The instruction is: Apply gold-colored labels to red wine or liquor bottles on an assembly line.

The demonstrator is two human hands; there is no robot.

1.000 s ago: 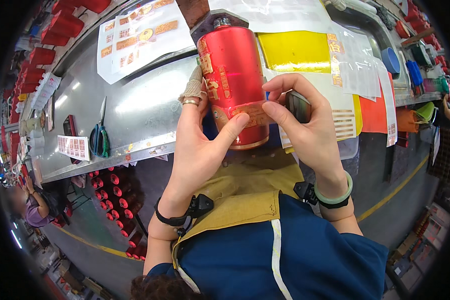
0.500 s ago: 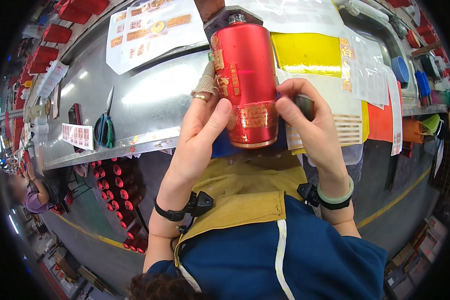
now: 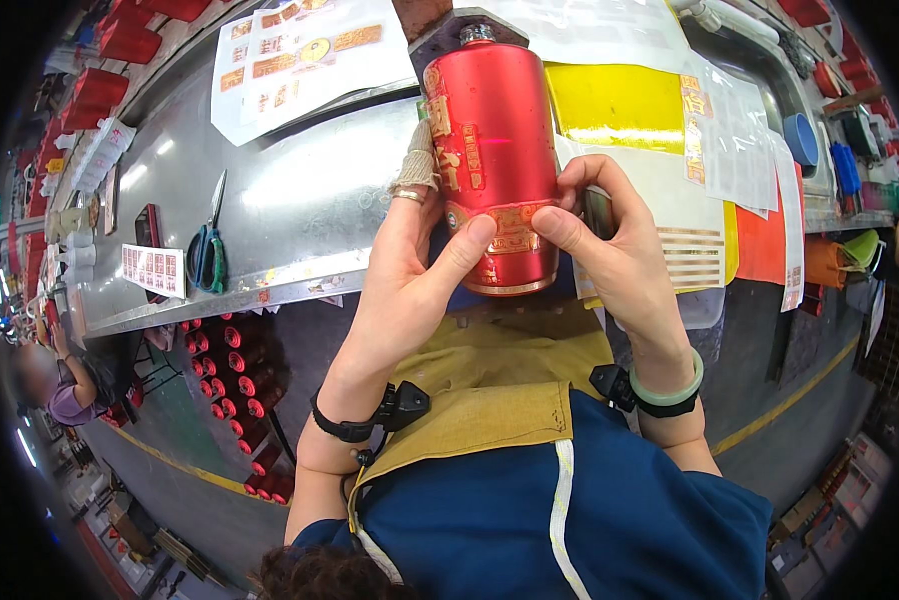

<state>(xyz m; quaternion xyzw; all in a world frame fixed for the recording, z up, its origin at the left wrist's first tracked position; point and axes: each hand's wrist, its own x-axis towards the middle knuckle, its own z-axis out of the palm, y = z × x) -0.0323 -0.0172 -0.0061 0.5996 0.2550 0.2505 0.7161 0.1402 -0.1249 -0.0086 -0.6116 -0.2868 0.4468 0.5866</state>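
Note:
A glossy red bottle [image 3: 515, 120] with a clear faceted top and raised gold decoration lies before me, its neck pointing away and its base toward me. My left hand [image 3: 420, 245] grips its left side; cloth wraps cover fingers there, above a ring. My right hand [image 3: 615, 245] holds the lower right side. Both thumbs press on a gold label band [image 3: 510, 226] near the base. Inside the curl of my right hand shows a dark rounded thing [image 3: 600, 212] that I cannot make out. The fingers behind the bottle are hidden.
Scissors [image 3: 208, 255] and a small sticker sheet [image 3: 154, 270] lie left on the metal table [image 3: 310, 180]. Gold label sheets [image 3: 305, 60] are behind them. Yellow film [image 3: 615, 105] and more sheets lie right, near a blue cup [image 3: 800, 140]. Red bottles [image 3: 235, 375] stand below left; a person [image 3: 70, 395] is beyond.
My right thumb has moved left from the bottle's edge onto the gold band. My left thumb has shifted right and down onto the band. The bottle has shifted slightly.

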